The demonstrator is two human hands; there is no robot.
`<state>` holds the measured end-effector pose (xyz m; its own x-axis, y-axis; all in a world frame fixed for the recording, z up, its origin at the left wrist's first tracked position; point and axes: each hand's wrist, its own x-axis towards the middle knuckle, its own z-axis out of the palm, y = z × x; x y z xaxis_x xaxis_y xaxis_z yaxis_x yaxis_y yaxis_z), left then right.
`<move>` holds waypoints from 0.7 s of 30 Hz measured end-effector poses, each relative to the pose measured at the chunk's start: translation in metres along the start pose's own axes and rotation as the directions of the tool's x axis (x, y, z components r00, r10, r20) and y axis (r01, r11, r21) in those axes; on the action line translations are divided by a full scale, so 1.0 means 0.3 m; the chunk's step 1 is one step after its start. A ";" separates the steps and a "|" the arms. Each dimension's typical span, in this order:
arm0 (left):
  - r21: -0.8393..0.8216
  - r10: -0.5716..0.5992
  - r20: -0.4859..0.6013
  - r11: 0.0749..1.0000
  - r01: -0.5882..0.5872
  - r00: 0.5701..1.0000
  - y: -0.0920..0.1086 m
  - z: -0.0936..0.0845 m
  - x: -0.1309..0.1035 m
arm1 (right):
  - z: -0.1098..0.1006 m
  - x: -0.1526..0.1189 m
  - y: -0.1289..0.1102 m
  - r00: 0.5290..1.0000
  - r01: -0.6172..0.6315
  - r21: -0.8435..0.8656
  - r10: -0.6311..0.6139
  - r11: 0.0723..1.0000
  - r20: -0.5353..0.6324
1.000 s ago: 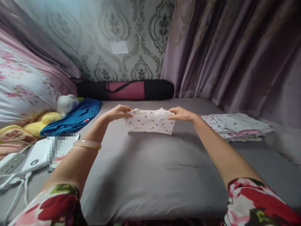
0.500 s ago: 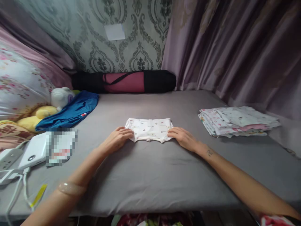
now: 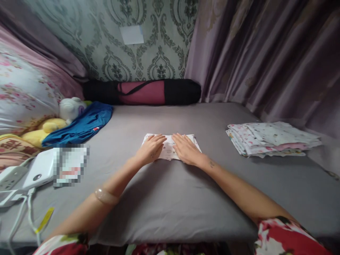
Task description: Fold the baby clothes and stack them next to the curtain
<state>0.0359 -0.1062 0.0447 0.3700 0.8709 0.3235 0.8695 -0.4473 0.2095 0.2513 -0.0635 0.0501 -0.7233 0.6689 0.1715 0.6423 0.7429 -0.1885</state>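
A small white printed garment (image 3: 168, 148), folded into a flat rectangle, lies on the grey bed sheet (image 3: 164, 198) in front of me. My left hand (image 3: 152, 148) rests flat on its left half, fingers stretched out. On the right half lies my right hand (image 3: 186, 148), palm down and fingers extended. Both hands cover much of the cloth, and neither grips it. Off to the right sits a stack of folded printed clothes (image 3: 273, 138), apart from my hands.
A blue cloth (image 3: 82, 124) lies by plush toys (image 3: 71, 108) and a floral pillow (image 3: 23, 88) at left. Nearer are a white power bank (image 3: 41, 168), a power strip (image 3: 12, 179) and cables. A black and pink long bag (image 3: 143, 92) lies along the wall.
Both hands have let go of the garment's side edges and moved inward and onto its top, now lying flat. The view has shifted slightly.
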 end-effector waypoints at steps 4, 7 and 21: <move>0.092 -0.046 0.079 0.995 0.039 0.996 0.010 0.067 0.053 | 0.053 0.079 -0.042 0.998 -0.050 -0.019 0.051 0.999 0.034; 0.136 -0.120 0.153 0.986 0.099 0.981 -0.008 0.112 0.056 | 0.100 0.090 -0.033 0.996 -0.086 -0.010 0.086 0.996 0.037; 0.179 -0.200 0.220 0.970 0.162 0.955 -0.047 0.089 0.032 | 0.069 0.067 0.022 0.988 -0.106 0.018 0.104 0.994 0.111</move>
<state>0.0360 -0.0860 0.0201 0.2515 0.9658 0.0636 0.9622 -0.2565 0.0909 0.2358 -0.0455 0.0324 -0.6766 0.7351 0.0427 0.7108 0.6672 -0.2227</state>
